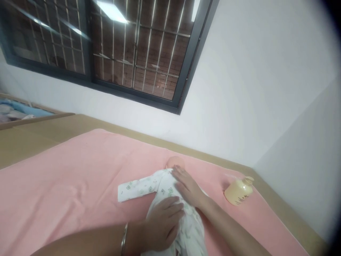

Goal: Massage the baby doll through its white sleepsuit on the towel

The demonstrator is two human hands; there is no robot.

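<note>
A baby-sized figure in a long-sleeved white garment (141,188) with small green prints lies on a pink blanket (101,167). Its rounded, skin-coloured head (176,161) shows at the far end; I cannot tell if it is a doll. My right hand (189,186) rests flat on the upper chest, fingers together and stretched toward the head. My left hand (165,220), a silver bangle on its wrist, lies across the middle with fingers bent around the cloth. Both hands hide much of the front. The sleeve at the left extends straight out.
A pale yellow pump bottle (238,192) leans to the right on the blanket, right of my right arm. The blanket covers a tan surface (80,122) against a white wall (239,89). A barred window (138,49) is above, and a bin with blue cloth (29,110) stands far left.
</note>
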